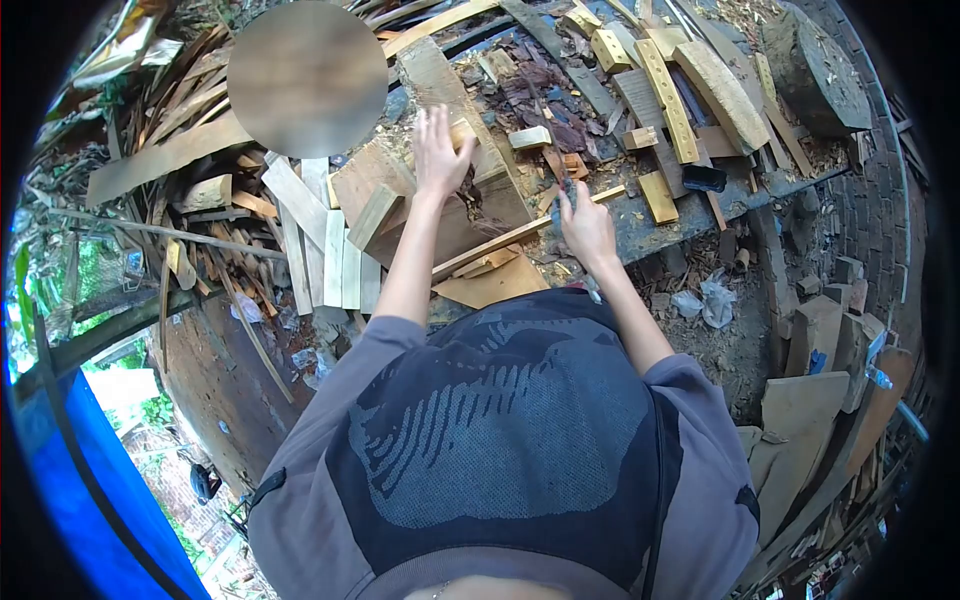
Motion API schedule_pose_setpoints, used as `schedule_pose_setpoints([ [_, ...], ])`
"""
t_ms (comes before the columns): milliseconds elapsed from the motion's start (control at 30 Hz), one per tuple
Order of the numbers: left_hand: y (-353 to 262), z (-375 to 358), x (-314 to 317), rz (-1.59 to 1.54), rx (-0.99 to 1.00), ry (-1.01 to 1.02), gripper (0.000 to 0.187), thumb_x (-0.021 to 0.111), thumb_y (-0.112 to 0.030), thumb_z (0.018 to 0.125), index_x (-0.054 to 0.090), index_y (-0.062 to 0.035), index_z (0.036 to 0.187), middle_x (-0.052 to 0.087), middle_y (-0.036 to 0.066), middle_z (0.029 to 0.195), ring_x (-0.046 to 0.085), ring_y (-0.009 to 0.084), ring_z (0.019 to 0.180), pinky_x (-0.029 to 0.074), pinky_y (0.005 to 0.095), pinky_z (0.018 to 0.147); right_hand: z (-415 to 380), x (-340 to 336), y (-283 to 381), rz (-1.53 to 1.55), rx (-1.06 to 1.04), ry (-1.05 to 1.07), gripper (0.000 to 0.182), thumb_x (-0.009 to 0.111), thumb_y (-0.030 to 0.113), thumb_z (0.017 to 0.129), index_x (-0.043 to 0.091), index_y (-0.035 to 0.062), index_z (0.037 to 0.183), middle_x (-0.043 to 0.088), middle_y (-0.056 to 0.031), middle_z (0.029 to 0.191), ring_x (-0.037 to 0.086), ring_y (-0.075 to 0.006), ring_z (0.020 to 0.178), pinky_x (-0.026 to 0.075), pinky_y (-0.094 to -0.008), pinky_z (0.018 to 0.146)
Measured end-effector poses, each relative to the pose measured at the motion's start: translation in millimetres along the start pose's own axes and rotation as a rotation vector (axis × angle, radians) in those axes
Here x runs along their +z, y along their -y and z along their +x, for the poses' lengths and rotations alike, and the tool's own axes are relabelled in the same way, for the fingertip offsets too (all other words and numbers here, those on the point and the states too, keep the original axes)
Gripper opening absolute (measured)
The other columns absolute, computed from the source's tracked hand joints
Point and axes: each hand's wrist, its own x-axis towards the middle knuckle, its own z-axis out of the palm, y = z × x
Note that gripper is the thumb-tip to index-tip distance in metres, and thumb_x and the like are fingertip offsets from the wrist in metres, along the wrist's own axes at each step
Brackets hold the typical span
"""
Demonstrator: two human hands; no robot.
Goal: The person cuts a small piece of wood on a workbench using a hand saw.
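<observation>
My left hand (438,155) reaches over a large wooden block (500,195), its fingers apart and lying on a small pale piece of wood (461,134). To the right, my right hand (588,230) is closed around the handle of a narrow tool (556,163), whose dark, rusty length points up and away. The tool's far end is hard to make out among the scraps. Just beyond it lies a pale wooden block (530,138). A thin wooden strip (500,241) runs along the near side of the large block.
Wood offcuts (345,255) lie left of the large block. A strip with holes (667,100) and a thick curved piece (722,97) are at the upper right, near a stump (818,75). Boards (805,420) lean at the lower right.
</observation>
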Motion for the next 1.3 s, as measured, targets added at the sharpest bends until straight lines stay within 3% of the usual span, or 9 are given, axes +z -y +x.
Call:
schedule_pose_setpoints([
  [100,4,-16,-27,-0.080,0.015,0.237,0.061,0.065,-0.019,0.079,0.043,-0.0053,0.133,0.047,0.017,0.132,0.038,0.0346,0.129,0.030,0.0427,0.107,3,-8,-10,-0.003,0.057,0.034,0.032,0.047,0.034,0.095,0.048,0.0052,0.108,0.063,-0.0299,0.076,0.061,-0.0496,0.076,0.049,-0.0561,0.068],
  [133,11,-16,-28,-0.150,0.046,0.193,0.055,0.067,-0.003,0.073,0.047,-0.0060,0.124,0.052,0.017,0.119,0.049,0.0355,0.115,0.039,0.0423,0.097,3,-6,-16,-0.008,0.054,0.004,0.032,0.047,0.035,0.095,0.048,0.0047,0.107,0.062,-0.0306,0.076,0.061,-0.0498,0.077,0.048,-0.0563,0.069],
  [233,9,-12,-53,-0.473,-0.007,0.159,0.055,0.068,0.001,0.075,0.045,-0.0047,0.124,0.056,0.013,0.117,0.054,0.0270,0.115,0.043,0.0377,0.096,5,-5,-26,0.014,0.028,-0.071,0.034,0.048,0.035,0.094,0.049,0.0030,0.105,0.061,-0.0332,0.079,0.060,-0.0504,0.079,0.046,-0.0570,0.069],
  [267,-4,-16,-66,-0.793,-0.104,0.128,0.057,0.068,0.006,0.074,0.044,-0.0046,0.124,0.058,0.013,0.115,0.056,0.0232,0.111,0.045,0.0338,0.096,4,-7,-25,0.026,0.028,-0.074,0.034,0.048,0.035,0.094,0.049,0.0028,0.105,0.061,-0.0335,0.079,0.059,-0.0505,0.079,0.046,-0.0572,0.069],
  [533,-64,-35,-159,-0.858,0.069,-0.075,0.062,0.071,0.008,0.073,0.042,-0.0057,0.125,0.058,0.010,0.117,0.055,0.0208,0.115,0.042,0.0340,0.102,-7,-3,-16,0.051,-0.003,-0.030,0.031,0.048,0.033,0.094,0.053,0.0038,0.105,0.062,-0.0324,0.082,0.059,-0.0502,0.083,0.045,-0.0561,0.072],
  [767,-71,-58,-175,-0.751,0.097,-0.167,0.063,0.074,0.004,0.072,0.042,-0.0065,0.126,0.058,0.013,0.119,0.056,0.0241,0.114,0.042,0.0360,0.101,-19,3,-11,-0.074,-0.029,0.043,0.035,0.049,0.034,0.093,0.052,0.0046,0.112,0.062,-0.0331,0.083,0.060,-0.0495,0.084,0.046,-0.0549,0.074],
  [1000,-53,-124,-196,-0.569,-0.359,-0.053,0.052,0.066,-0.025,0.084,0.042,-0.0125,0.128,0.055,0.022,0.117,0.057,0.0381,0.106,0.046,0.0441,0.090,-18,18,-22,-0.234,-0.059,0.132,0.045,0.054,0.031,0.086,0.045,0.0023,0.120,0.063,-0.0317,0.089,0.061,-0.0481,0.087,0.046,-0.0544,0.077],
  [1100,-15,-175,-191,-0.267,-0.464,0.067,0.052,0.067,-0.026,0.083,0.042,-0.0115,0.127,0.054,0.022,0.117,0.058,0.0393,0.103,0.047,0.0439,0.087,-1,17,-11,-0.232,-0.047,0.102,0.046,0.054,0.030,0.085,0.044,0.0024,0.121,0.063,-0.0313,0.089,0.061,-0.0481,0.087,0.046,-0.0545,0.078],
  [1300,21,-263,-185,-0.216,-0.815,-0.249,0.049,0.069,-0.022,0.082,0.039,-0.0015,0.115,0.054,0.026,0.107,0.053,0.0432,0.104,0.042,0.0471,0.088,48,74,-37,-0.315,-0.189,0.004,0.050,0.057,0.026,0.084,0.040,0.0064,0.127,0.061,-0.0266,0.101,0.062,-0.0431,0.089,0.050,-0.0504,0.077],
])
